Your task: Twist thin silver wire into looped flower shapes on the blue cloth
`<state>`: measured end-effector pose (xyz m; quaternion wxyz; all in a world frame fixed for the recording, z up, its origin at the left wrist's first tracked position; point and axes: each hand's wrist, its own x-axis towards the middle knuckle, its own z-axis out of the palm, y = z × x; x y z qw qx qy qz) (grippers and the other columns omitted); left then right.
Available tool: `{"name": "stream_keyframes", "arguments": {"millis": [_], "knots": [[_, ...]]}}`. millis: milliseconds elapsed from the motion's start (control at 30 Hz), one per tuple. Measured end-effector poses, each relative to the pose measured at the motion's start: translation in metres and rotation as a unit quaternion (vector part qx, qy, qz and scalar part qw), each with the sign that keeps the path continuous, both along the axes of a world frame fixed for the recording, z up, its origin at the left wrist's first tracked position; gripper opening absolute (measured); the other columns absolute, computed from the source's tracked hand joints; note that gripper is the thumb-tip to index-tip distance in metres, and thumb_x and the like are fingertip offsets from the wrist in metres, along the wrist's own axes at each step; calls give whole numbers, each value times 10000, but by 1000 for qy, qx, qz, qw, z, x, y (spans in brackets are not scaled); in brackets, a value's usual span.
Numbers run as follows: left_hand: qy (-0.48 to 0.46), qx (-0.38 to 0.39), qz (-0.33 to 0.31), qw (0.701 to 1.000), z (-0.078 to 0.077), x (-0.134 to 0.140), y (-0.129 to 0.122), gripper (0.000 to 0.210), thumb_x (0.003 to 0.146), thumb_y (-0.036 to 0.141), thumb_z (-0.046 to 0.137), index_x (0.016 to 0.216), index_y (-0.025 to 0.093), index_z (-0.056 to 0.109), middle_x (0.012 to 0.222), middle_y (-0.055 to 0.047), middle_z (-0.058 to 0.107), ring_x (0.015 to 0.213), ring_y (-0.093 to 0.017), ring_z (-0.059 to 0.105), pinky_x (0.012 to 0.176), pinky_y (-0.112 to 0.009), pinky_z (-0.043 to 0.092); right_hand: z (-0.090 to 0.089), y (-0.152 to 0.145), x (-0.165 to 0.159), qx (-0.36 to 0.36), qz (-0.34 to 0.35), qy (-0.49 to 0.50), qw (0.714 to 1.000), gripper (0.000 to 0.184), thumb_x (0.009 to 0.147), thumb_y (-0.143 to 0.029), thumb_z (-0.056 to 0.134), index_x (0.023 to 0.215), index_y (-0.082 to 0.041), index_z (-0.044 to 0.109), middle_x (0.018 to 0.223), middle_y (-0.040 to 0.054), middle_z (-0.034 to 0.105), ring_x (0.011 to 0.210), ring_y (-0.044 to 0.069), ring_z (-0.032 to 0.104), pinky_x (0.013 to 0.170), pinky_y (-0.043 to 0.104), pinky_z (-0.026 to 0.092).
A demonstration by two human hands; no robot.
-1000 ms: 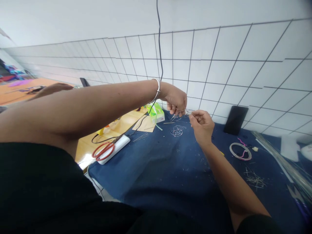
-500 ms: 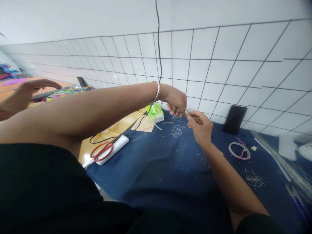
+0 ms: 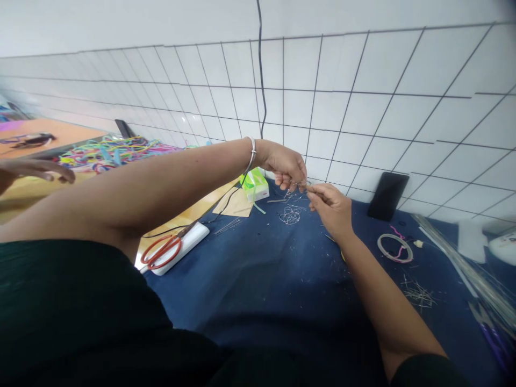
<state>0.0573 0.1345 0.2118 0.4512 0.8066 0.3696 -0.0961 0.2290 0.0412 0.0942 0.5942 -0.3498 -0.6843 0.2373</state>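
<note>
My left hand (image 3: 287,165), with a silver bangle at its wrist, is closed in a pinch on a bent thin wire (image 3: 301,185). The fingertips of my right hand (image 3: 332,208) pinch the same wire from the other side, nearly touching the left fingers. Much of the wire is hidden by the fingers, so its full shape cannot be made out. Below the hands, a looped silver wire piece (image 3: 290,215) lies on the dark blue cloth (image 3: 258,269). A few straight wires rest near it.
Orange-handled scissors (image 3: 163,251) lie across a white power strip (image 3: 189,243). Right of my arm are a black phone (image 3: 387,196), a coil (image 3: 395,248), wire scraps (image 3: 420,294) and purple-handled scissors (image 3: 489,328). A tissue pack (image 3: 256,184) stands by the wall. Another person's hand (image 3: 36,171) is at far left.
The view has shifted slightly. Both my hands keep their pinch on the wire with little movement. The other person's hand at far left has moved down and left.
</note>
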Motion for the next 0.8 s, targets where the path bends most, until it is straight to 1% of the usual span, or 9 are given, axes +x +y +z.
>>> {"name": "stream_keyframes", "arguments": {"millis": [67, 200, 333, 400, 467, 600, 800], "knots": [[-9, 0, 0, 1000, -1, 0, 0, 257, 682, 303, 655, 896, 168, 696, 698, -45, 667, 547, -121, 572, 516, -242, 422, 0, 0, 2, 16, -15, -25, 999, 160, 831, -253, 606, 960, -244, 700, 943, 20, 665, 666, 113, 604, 601, 284, 529], [-30, -4, 0, 1000, -1, 2, -5, 156, 690, 282, 657, 786, 160, 649, 652, -33, 650, 498, -108, 537, 469, -227, 381, 2, -1, 3, 53, -47, -76, 995, 160, 829, -221, 608, 961, -254, 694, 943, 14, 670, 759, 135, 612, 672, 294, 523], [-75, -31, 9, 997, -2, 6, -8, 168, 703, 296, 679, 763, 168, 589, 606, -20, 624, 428, -88, 477, 430, -222, 337, 4, -3, 3, 82, -74, -105, 988, 177, 832, -210, 605, 981, -268, 679, 971, 11, 662, 690, 121, 583, 643, 291, 509], [-97, -44, 0, 994, -2, 7, -9, 198, 705, 322, 691, 770, 175, 575, 607, -17, 621, 410, -78, 451, 414, -216, 306, 6, -4, 3, 91, -97, -115, 984, 180, 830, -207, 612, 982, -277, 675, 970, 9, 656, 651, 115, 561, 633, 292, 501], [-111, -52, -12, 992, -2, 9, -10, 228, 702, 349, 705, 773, 178, 571, 618, -17, 620, 405, -70, 438, 406, -213, 283, 8, -6, 3, 101, -111, -122, 981, 179, 831, -197, 610, 975, -281, 674, 964, 9, 652, 660, 118, 559, 645, 296, 500], [-119, -51, -16, 991, 0, 9, -12, 260, 692, 377, 720, 755, 180, 563, 630, -25, 622, 410, -66, 437, 406, -214, 268, 11, -8, 4, 110, -106, -120, 981, 172, 833, -164, 596, 936, -281, 669, 942, 5, 642, 717, 130, 581, 670, 299, 502], [-119, -48, -33, 991, 2, 8, -14, 276, 691, 404, 730, 745, 185, 571, 638, -24, 619, 425, -66, 433, 433, -226, 283, 13, -8, 6, 96, -94, -125, 983, 132, 835, -158, 582, 850, -268, 654, 901, 1, 625, 713, 128, 572, 652, 296, 495]]}}
